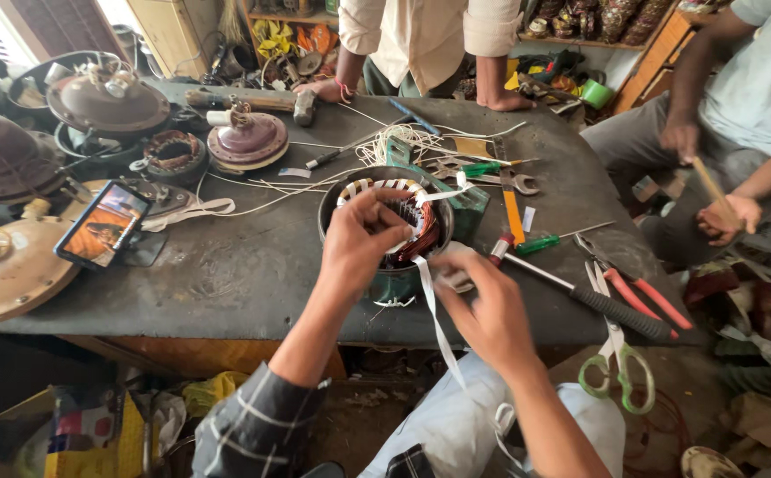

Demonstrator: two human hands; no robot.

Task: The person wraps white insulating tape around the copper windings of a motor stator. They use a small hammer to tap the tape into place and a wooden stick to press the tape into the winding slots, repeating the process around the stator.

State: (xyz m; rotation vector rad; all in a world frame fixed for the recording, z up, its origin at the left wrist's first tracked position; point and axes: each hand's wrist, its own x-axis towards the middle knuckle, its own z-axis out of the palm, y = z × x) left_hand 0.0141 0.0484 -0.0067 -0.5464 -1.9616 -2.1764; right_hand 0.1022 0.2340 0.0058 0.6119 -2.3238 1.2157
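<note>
A round motor stator [388, 199] with copper windings and white insulation sits in a dark metal housing on the dark workbench [226, 265]. My left hand [359, 239] rests on the windings, fingers curled onto the copper coil. My right hand [483, 305] is just right of the housing and pinches a white cloth tape [434, 319] that runs from the stator and hangs down past the bench's front edge.
Green-handled scissors [617, 354], red-handled pliers [638, 292], screwdrivers [580, 296] and spanners [500, 181] lie to the right. A phone [102, 224], fan motor parts [245, 137] and housings crowd the left. One person stands across the bench; another sits at right holding a stick [713, 190].
</note>
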